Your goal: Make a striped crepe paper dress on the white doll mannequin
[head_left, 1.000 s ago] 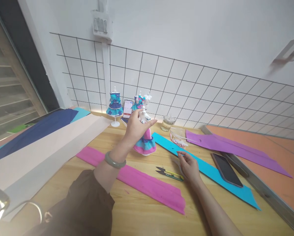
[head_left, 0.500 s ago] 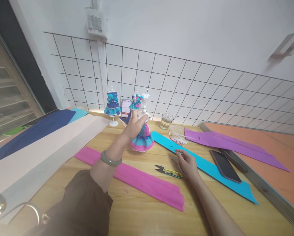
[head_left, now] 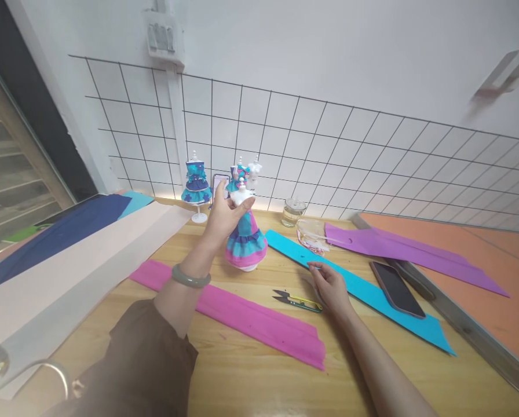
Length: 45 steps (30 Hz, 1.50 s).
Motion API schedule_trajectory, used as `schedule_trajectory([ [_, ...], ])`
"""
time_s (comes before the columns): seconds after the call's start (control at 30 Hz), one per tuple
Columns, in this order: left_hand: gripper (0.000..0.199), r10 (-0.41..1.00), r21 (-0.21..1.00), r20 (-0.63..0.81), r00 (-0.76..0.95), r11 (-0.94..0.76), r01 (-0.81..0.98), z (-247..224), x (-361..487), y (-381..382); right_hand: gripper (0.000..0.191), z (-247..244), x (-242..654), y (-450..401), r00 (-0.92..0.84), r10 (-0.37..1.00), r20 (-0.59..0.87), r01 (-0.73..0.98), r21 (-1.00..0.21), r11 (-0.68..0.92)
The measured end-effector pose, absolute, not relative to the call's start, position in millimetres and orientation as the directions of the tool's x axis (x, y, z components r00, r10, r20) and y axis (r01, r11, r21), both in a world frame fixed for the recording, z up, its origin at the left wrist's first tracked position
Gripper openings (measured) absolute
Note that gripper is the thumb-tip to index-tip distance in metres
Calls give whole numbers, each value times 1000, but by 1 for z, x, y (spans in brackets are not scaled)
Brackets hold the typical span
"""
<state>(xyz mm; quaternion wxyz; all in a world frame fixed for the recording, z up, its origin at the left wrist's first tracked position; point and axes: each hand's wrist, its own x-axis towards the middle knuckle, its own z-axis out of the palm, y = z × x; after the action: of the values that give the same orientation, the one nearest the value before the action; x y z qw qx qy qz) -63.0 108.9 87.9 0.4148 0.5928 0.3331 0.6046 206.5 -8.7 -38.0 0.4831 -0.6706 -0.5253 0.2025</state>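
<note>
A small white dress form wears a pink, teal and navy ruffled dress [head_left: 246, 244] on the wooden table. My left hand [head_left: 227, 209], with a bangle at the wrist, has its thumb and fingers around the upper part of this form. My right hand [head_left: 329, 282] rests over the edge of the blue cloth strip [head_left: 372, 295], fingertips pinched together; what they hold, if anything, is too small to tell. Just left of it lie thread snips [head_left: 298, 301] with yellow and green handles. A pink cloth strip [head_left: 259, 325] stretches across the table in front.
Behind stand a dress form in blue ruffles [head_left: 196, 184], other small forms, a phone [head_left: 219, 188] and a glass jar [head_left: 293, 212]. At right lie a dark phone [head_left: 397, 289] and purple cloth [head_left: 411, 255]. Folded cloths [head_left: 90, 260] cover the left side.
My left hand and the dressed form have shifted slightly left, and the form has turned a little, showing more teal on its front. My right hand has stayed nearly in place.
</note>
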Motion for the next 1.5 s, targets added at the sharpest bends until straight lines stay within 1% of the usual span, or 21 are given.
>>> schedule_trajectory([
  [0.07, 89, 889, 889, 451, 74, -441, -120, 89, -64, 108, 51, -38, 206, -9, 363, 901, 236, 508, -861, 20],
  [0.17, 83, 883, 888, 454, 122, -436, -144, 90, -62, 105, 51, -38, 207, -8, 359, 903, 236, 510, -860, 23],
  [0.3, 80, 896, 912, 404, 183, -381, -150, 92, -56, 98, 52, -38, 208, -8, 356, 903, 240, 517, -856, 23],
  [0.33, 77, 895, 915, 398, 201, -371, -160, 93, -54, 96, 52, -39, 209, -8, 356, 903, 239, 519, -854, 22],
  [0.43, 56, 865, 906, 419, 275, -380, -187, 93, -49, 90, 51, -40, 209, -7, 358, 903, 238, 526, -850, 16],
  [0.5, 48, 851, 904, 427, 306, -392, -170, 93, -48, 88, 50, -41, 210, -7, 356, 904, 235, 529, -848, 12],
  [0.8, 45, 817, 889, 458, 350, -429, -162, 92, -49, 88, 48, -40, 209, -7, 350, 909, 227, 533, -846, 7],
  [1.0, 42, 817, 894, 447, 365, -422, -152, 92, -48, 87, 48, -39, 208, -8, 348, 911, 223, 533, -846, 3],
  [1.1, 51, 821, 896, 444, 358, -415, -160, 92, -49, 88, 48, -40, 208, -8, 348, 912, 220, 535, -845, -1],
  [1.2, 70, 839, 907, 421, 344, -394, -148, 91, -48, 88, 49, -41, 209, -8, 349, 911, 218, 534, -845, -2],
  [1.27, 77, 853, 915, 403, 330, -383, -129, 91, -48, 88, 50, -42, 210, -7, 349, 912, 216, 531, -847, -2],
  [1.33, 74, 851, 912, 408, 329, -391, -121, 91, -47, 88, 51, -43, 210, -7, 350, 912, 213, 527, -850, -4],
  [1.43, 58, 830, 902, 432, 353, -410, -138, 91, -47, 87, 51, -44, 210, -6, 352, 911, 215, 528, -849, -4],
  [1.5, 54, 820, 898, 439, 367, -413, -152, 91, -46, 87, 50, -43, 210, -6, 348, 912, 219, 532, -847, 0],
])
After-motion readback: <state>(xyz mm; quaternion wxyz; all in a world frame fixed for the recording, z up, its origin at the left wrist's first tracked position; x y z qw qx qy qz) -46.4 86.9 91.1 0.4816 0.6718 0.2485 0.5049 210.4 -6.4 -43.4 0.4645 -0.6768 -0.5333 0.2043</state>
